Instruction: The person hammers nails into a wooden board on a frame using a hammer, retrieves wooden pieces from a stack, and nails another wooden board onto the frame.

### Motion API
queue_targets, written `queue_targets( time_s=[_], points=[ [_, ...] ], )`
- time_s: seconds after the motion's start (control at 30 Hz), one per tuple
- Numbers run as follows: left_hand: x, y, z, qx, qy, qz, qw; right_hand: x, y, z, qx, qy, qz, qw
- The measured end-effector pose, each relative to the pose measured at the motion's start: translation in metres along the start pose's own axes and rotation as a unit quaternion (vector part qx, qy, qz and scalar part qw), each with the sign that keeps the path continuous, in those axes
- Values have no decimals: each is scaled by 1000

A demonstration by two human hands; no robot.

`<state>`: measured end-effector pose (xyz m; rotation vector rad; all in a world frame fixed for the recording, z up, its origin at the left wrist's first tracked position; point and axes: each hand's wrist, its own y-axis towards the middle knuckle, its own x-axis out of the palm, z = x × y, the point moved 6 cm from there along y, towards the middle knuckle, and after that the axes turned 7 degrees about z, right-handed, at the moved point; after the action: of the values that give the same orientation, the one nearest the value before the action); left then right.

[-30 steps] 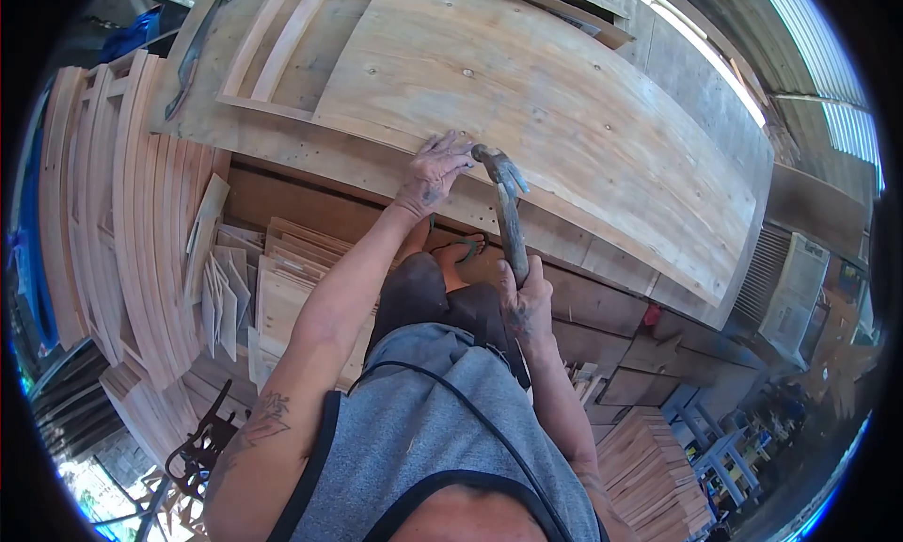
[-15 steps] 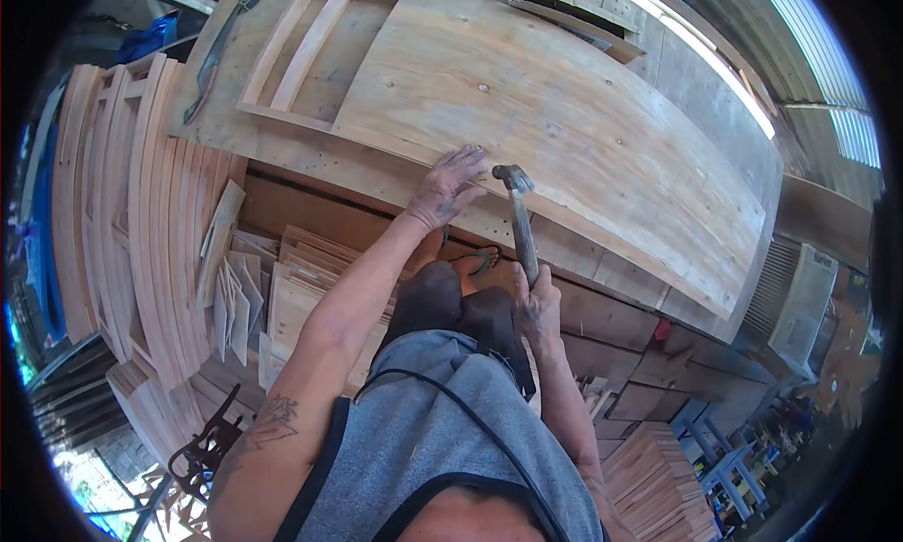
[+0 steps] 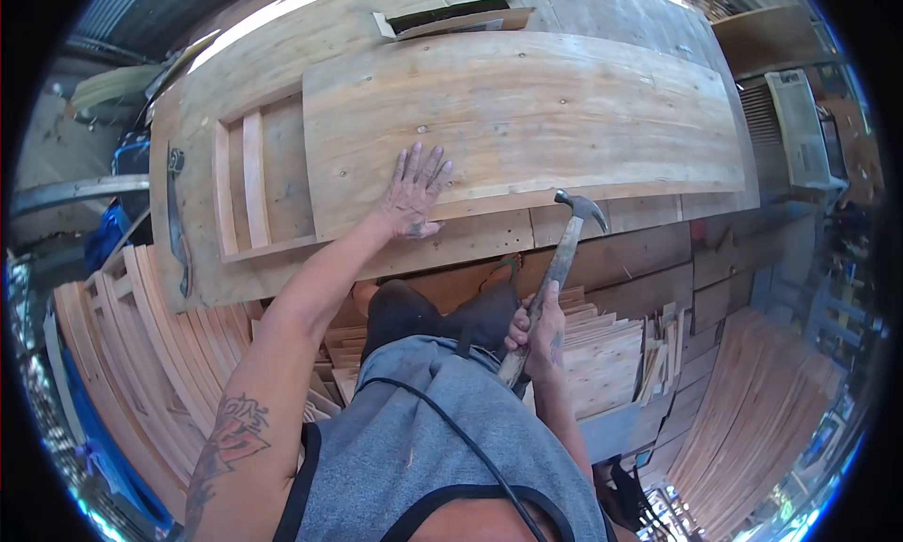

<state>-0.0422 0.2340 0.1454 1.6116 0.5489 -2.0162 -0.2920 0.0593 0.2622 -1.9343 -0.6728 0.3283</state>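
Observation:
My left hand [image 3: 412,192] lies on the near edge of a plywood sheet [image 3: 527,109], its fingers spread flat over the wood. Under the sheet is a frame of wooden strips [image 3: 254,180], showing uncovered at the left end. In my right hand [image 3: 538,330] is a claw hammer [image 3: 567,246], gripped partway along its worn handle. The hammer's head points up and away from me, close to the sheet's front edge. My right fingers wrap round the handle.
A strap-like dark tool [image 3: 175,213] lies at the worktable's [image 3: 198,278] left end. A box-like opening [image 3: 451,17] is at the back. Wooden frames [image 3: 141,335] stand at left, thin boards [image 3: 597,363] below the table, and stacked strips [image 3: 752,410] at right.
The view has swung round, so the sheet now runs more level across it. My left hand has gone from the sheet's edge to flat on it; the hammer now tilts right.

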Motion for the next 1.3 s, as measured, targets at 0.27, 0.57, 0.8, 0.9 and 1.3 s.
queue_targets(
  time_s=[0.27, 0.57, 0.8, 0.9, 1.3],
  points=[
    [-12, 3, 1, 31, -21, -29, 999, 112, -8, 119, 131, 465, -116, 868],
    [-11, -1, 6, 42, -21, -54, 997, 170, -3, 122, 155, 510, -177, 827],
    [-17, 3, 5, 40, -31, -69, 996, 123, -33, 100, -112, 77, 155, 979],
    [-17, 6, 5, 42, -24, -62, 997, 110, -57, 58, -276, 42, 200, 939],
    [-20, 21, 1, 48, 1, -79, 996, 100, -10, 102, -337, -260, 249, 870]
  ],
)
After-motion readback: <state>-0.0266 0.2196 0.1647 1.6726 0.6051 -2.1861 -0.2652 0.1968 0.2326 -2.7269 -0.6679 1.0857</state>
